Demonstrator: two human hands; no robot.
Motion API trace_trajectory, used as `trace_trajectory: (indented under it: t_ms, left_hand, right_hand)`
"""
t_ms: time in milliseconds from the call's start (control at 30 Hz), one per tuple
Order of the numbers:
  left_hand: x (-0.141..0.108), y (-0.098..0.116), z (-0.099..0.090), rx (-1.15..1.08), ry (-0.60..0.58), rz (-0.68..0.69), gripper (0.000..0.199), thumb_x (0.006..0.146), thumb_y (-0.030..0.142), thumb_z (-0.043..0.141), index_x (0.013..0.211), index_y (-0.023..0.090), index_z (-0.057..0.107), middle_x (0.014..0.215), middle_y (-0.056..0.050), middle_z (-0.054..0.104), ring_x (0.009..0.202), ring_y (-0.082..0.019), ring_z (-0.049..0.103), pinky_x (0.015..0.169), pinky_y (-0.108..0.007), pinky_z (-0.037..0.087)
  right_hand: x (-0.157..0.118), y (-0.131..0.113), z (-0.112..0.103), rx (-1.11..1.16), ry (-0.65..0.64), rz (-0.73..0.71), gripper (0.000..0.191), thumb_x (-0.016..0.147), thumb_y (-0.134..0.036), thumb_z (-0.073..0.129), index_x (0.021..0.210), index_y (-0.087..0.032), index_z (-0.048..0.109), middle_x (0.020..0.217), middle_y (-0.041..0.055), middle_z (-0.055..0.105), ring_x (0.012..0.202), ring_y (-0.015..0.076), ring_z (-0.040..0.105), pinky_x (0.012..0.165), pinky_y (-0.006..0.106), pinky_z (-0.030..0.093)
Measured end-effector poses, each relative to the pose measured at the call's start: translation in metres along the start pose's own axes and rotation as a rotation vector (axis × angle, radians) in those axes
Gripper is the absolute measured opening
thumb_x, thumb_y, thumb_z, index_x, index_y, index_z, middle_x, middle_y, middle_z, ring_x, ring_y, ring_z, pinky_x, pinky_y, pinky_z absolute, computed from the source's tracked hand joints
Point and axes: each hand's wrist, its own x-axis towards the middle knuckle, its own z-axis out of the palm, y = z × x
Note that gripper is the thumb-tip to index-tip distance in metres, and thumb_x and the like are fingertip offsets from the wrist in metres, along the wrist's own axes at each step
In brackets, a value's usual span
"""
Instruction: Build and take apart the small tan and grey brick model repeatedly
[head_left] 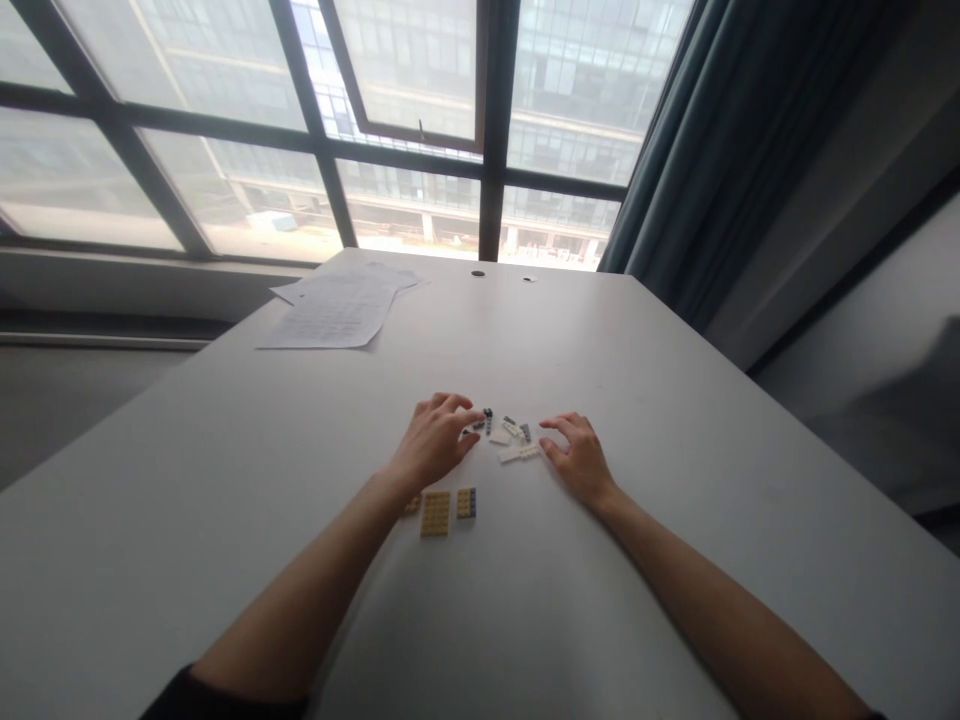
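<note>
Small white and grey building pieces lie in a loose group between my hands, among them a long white piece (518, 453) and a flat white piece (499, 437). My left hand (439, 434) is at the group's left edge, thumb and fingers apart, beside some dark pieces (488, 418) it partly hides. To the right, my right hand (575, 452) rests with fingers apart near the white pieces. Closer to me lie a tan studded plate (435, 513) and a smaller tan piece with a grey edge (466, 503). Another tan piece (412, 506) is partly covered by my left wrist.
Printed papers (334, 310) overlap at the far left of the white table (600, 340). Two small round holes are near its far edge. Beyond stand a window and, at the right, a dark curtain (667, 190).
</note>
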Motion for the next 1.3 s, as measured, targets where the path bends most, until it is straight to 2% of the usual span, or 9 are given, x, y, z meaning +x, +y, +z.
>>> trace_trajectory:
  t_ms: [200,567,867,933,1000,1067,1133,1200,1300]
  left_hand:
    - [0.019,0.001,0.01,-0.02,-0.027,-0.001,0.018,0.076,0.031,0.063,0.09,0.028,0.073,0.112,-0.009,0.062,0.113,-0.033,0.045,0.096,-0.05,0.031]
    - [0.022,-0.003,0.016,-0.089,-0.066,0.003,0.024,0.07,0.033,0.066,0.093,0.028,0.07,0.114,-0.008,0.061,0.113,-0.032,0.044,0.098,-0.05,0.03]
    - [0.022,0.004,0.013,-0.304,-0.067,-0.062,0.017,0.069,0.034,0.069,0.083,0.026,0.072,0.114,-0.008,0.063,0.117,-0.034,0.044,0.102,-0.052,0.027]
    - [0.017,0.007,0.008,-0.461,-0.06,-0.102,0.026,0.076,0.041,0.062,0.091,0.023,0.072,0.117,-0.009,0.062,0.113,-0.03,0.05,0.098,-0.047,0.034]
    - [0.011,0.008,0.001,-0.827,-0.03,-0.182,0.037,0.081,0.047,0.056,0.101,0.019,0.07,0.123,-0.012,0.06,0.111,-0.027,0.054,0.094,-0.042,0.039]
    - [0.004,0.01,-0.007,-1.238,0.008,-0.26,0.041,0.081,0.049,0.057,0.104,0.017,0.068,0.127,-0.013,0.058,0.116,-0.027,0.052,0.095,-0.04,0.039]
    - [-0.004,0.014,-0.014,-1.388,0.011,-0.284,0.038,0.079,0.05,0.062,0.1,0.02,0.069,0.127,-0.011,0.058,0.119,-0.027,0.05,0.098,-0.041,0.038]
    - [-0.011,0.019,-0.019,-1.201,-0.039,-0.241,0.032,0.077,0.048,0.065,0.095,0.022,0.07,0.125,-0.009,0.059,0.117,-0.028,0.051,0.099,-0.043,0.036]
    - [-0.025,0.032,-0.019,-0.605,-0.106,-0.112,0.023,0.072,0.041,0.071,0.087,0.024,0.071,0.12,-0.008,0.06,0.119,-0.031,0.047,0.103,-0.048,0.031]
  right_hand:
    - [0.0,-0.002,-0.002,-0.001,-0.004,-0.001,0.018,0.081,-0.019,0.058,0.096,-0.021,0.067,0.096,0.0062,0.063,0.095,0.024,0.054,0.09,0.041,0.043]
    - [0.001,-0.001,-0.001,0.03,0.035,0.015,0.016,0.081,-0.019,0.058,0.094,-0.021,0.067,0.094,0.0056,0.064,0.094,0.023,0.055,0.089,0.039,0.043]
    - [0.002,0.002,-0.001,0.056,0.057,0.028,0.015,0.079,-0.02,0.058,0.091,-0.02,0.068,0.091,0.0059,0.065,0.092,0.0229,0.056,0.088,0.039,0.044]
    - [0.002,0.002,-0.001,0.06,0.06,0.032,0.016,0.079,-0.02,0.058,0.091,-0.02,0.068,0.091,0.0059,0.065,0.092,0.0227,0.056,0.088,0.039,0.044]
    - [0.002,0.003,-0.001,0.062,0.059,0.032,0.016,0.079,-0.02,0.058,0.091,-0.02,0.068,0.091,0.0058,0.065,0.092,0.0226,0.056,0.088,0.039,0.044]
    - [0.002,0.003,-0.001,0.061,0.055,0.024,0.016,0.079,-0.02,0.058,0.091,-0.02,0.068,0.091,0.0057,0.065,0.092,0.0225,0.056,0.088,0.039,0.044]
    - [0.002,0.003,-0.001,0.058,0.05,0.018,0.016,0.079,-0.021,0.058,0.091,-0.02,0.068,0.092,0.0057,0.065,0.092,0.0227,0.056,0.088,0.039,0.044]
    - [0.001,0.002,-0.001,0.057,0.053,0.018,0.016,0.08,-0.021,0.058,0.091,-0.02,0.068,0.092,0.006,0.065,0.092,0.0229,0.056,0.088,0.039,0.044]
    - [0.001,0.001,-0.002,0.058,0.053,0.016,0.016,0.08,-0.021,0.058,0.091,-0.02,0.068,0.092,0.0064,0.065,0.092,0.0229,0.056,0.088,0.039,0.043]
